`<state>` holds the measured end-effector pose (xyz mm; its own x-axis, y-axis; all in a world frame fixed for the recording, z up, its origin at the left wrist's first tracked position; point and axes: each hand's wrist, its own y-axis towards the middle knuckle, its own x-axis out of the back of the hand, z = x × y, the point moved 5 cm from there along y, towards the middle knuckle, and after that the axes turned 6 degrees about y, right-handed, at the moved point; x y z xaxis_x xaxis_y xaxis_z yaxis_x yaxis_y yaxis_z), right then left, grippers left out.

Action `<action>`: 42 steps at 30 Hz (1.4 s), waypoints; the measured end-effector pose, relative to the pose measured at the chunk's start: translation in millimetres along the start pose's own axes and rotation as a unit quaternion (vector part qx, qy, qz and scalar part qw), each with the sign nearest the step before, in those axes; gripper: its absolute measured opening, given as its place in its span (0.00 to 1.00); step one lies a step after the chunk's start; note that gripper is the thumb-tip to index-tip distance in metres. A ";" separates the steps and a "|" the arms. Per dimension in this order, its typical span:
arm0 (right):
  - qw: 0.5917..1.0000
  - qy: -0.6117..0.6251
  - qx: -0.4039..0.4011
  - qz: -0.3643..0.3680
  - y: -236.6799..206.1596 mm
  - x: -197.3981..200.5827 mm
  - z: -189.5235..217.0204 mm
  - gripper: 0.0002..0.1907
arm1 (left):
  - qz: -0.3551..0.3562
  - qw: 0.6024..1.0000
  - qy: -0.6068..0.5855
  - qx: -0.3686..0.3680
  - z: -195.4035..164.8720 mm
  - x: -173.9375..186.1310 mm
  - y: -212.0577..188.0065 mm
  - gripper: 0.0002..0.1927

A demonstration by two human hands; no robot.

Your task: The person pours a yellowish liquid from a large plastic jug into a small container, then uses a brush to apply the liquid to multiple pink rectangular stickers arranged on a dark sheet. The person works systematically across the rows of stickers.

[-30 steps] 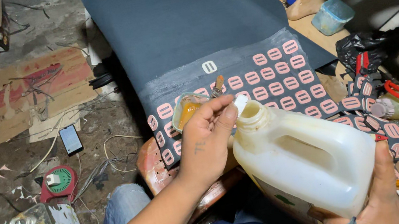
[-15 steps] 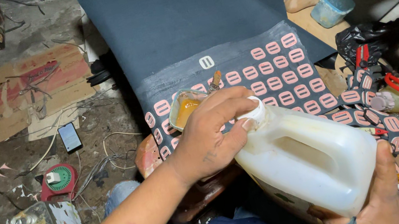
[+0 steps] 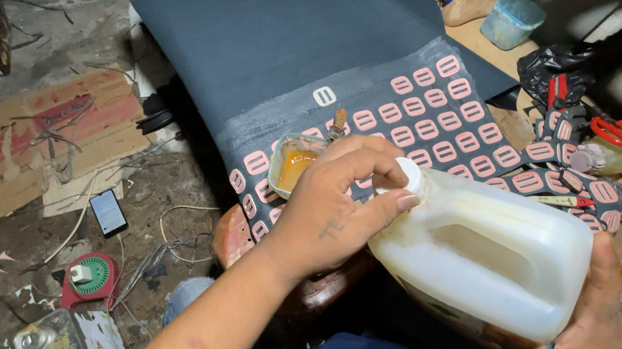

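1. Jug (image 3: 497, 261): white plastic, tilted, lower right of frame.
2. Left hand (image 3: 338, 208): fingers closed on the jug's cap (image 3: 408, 174).
3. Right hand (image 3: 594, 303): fingers gripping the jug's base.
4. Glue cup (image 3: 293, 162): just above the left hand.

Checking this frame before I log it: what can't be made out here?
All in the head view:
- White cap: left hand covers most of it.
- Jug base: hidden by right hand and the frame's bottom edge.
- Glue tin: fingers hide its near rim.
- Phone screen: too small.
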<state>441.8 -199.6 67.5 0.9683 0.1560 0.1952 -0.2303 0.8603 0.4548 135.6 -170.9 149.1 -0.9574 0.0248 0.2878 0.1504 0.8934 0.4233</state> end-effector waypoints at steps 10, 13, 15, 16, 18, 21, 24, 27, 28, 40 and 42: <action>0.997 0.013 0.020 0.074 7.1 -26.5 38.6 0.50 | 0.046 0.953 0.224 -0.196 -77.5 -23.2 -27.8 0.30; 0.993 0.023 0.038 0.111 10.0 -44.3 60.2 0.51 | 0.096 0.940 0.256 -0.203 -88.6 -42.7 -28.7 0.24; 0.988 0.033 0.053 0.140 10.2 -63.7 76.0 0.51 | 0.061 0.911 0.321 -0.253 -98.8 -35.7 -34.2 0.17; 0.985 0.037 0.066 0.156 11.5 -72.2 85.1 0.52 | 0.033 0.909 0.309 -0.278 -106.1 -27.1 -39.7 0.15; 0.977 0.046 0.086 0.189 14.1 -85.1 103.8 0.52 | -0.018 0.900 0.311 -0.306 -125.0 -11.3 -50.2 0.11; 0.964 0.063 0.103 0.235 15.1 -96.8 119.7 0.53 | -0.101 0.855 0.418 -0.290 -157.3 19.0 -66.1 0.06; 0.954 0.083 0.083 0.276 14.2 -97.5 105.4 0.54 | -0.085 0.816 0.514 -0.251 -191.6 66.9 -111.8 0.09; 0.945 0.121 -0.038 0.301 7.7 -91.2 45.3 0.55 | -0.031 0.796 0.582 -0.164 -224.4 103.9 -170.5 0.10; 0.937 0.137 -0.105 0.304 3.8 -86.5 16.0 0.52 | -0.029 0.789 0.603 -0.117 -227.6 110.0 -187.4 0.09; 0.932 -0.005 -0.225 0.284 4.6 -110.4 -213.3 0.19 | -0.111 0.590 0.643 0.474 -75.9 218.4 -478.3 0.17; 0.938 0.004 -0.200 0.281 -2.0 -118.6 -197.6 0.15 | -0.122 0.537 0.629 0.549 -36.7 231.5 -544.9 0.17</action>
<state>346.6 -123.9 -128.3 0.7054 0.6421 0.3001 -0.6516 0.7541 -0.0820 -158.9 -668.4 16.6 0.1128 0.1420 0.9834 -0.8389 0.5441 0.0177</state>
